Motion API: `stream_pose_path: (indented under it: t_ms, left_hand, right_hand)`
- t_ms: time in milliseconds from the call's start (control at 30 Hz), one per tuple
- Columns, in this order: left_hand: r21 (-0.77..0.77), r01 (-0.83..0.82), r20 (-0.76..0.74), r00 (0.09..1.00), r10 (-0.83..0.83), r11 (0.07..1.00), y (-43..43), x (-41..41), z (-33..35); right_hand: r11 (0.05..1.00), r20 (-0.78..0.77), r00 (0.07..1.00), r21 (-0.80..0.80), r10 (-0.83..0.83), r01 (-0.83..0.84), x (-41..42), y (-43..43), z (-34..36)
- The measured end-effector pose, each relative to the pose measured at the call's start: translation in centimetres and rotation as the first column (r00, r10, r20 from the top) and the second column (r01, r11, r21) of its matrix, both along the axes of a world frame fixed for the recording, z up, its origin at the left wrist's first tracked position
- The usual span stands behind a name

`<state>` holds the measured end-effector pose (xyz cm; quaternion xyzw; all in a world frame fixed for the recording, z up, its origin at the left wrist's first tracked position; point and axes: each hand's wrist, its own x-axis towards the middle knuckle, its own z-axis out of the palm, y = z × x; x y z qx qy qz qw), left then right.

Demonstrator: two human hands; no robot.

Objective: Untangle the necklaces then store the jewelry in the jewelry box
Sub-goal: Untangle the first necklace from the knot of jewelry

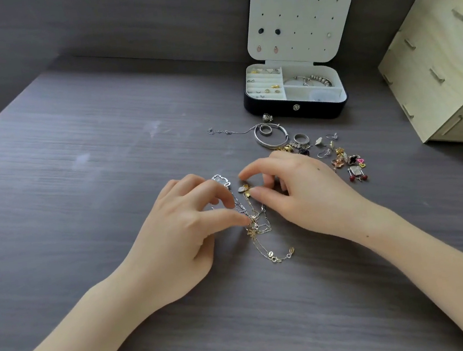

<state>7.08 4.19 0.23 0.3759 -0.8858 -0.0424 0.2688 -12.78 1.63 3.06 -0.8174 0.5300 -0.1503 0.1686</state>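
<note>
— Where are the necklaces (255, 225) found?
— On the tabletop (93, 177), in one knot between the two hands, well apart from the open box (275, 111) at the back; none has been stored yet

— How are the fingers set?
— The left hand (185, 233) has thumb and forefinger closed on a chain just above the knot. The fingers of the right hand (305, 192) are curled over the small charms at the top; whether anything is pinched there cannot be told

— How is the step best done?
— The knot should be spread flat and loosened, never pulled tight. One chain is best held still while the other is eased out loop by loop, clasp end first. The rings and earrings (330, 157) beside the right hand are better kept out of the tangle

— Can any brand or writing be read?
— None can be made out; the tag on the gold chain is too small to be read
</note>
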Motion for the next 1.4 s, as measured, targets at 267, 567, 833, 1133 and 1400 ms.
stream_pose_path:
  t_ms: [267,567,833,1133,1400]
  left_hand:
    - [0.176,-0.056,0.000,0.998,0.057,0.983,-1.5,-1.5,1.4]
    - [0.232,-0.071,0.113,0.993,0.046,0.970,-3.6,-0.7,2.3]
    - [0.434,-0.122,-0.199,0.953,0.227,0.893,-4.4,1.9,3.0]
    - [0.430,-0.384,0.005,0.906,0.423,0.817,-3.4,0.6,1.8]
    - [0.468,-0.415,0.032,0.890,0.454,0.780,-3.3,0.5,1.8]
  right_hand:
    - [1.000,0.050,0.999,-0.015,-0.020,0.020,0.0,-0.2,-0.2]
    - [0.998,0.010,1.000,0.056,0.001,-0.002,-1.2,1.3,0.3]
    - [0.999,0.086,0.996,0.034,-0.022,0.019,0.1,0.5,1.0]
    - [0.988,-0.176,0.975,-0.050,0.133,-0.144,4.8,-2.7,1.0]
    - [0.991,0.283,0.959,0.130,-0.015,-0.022,1.7,-2.0,3.1]
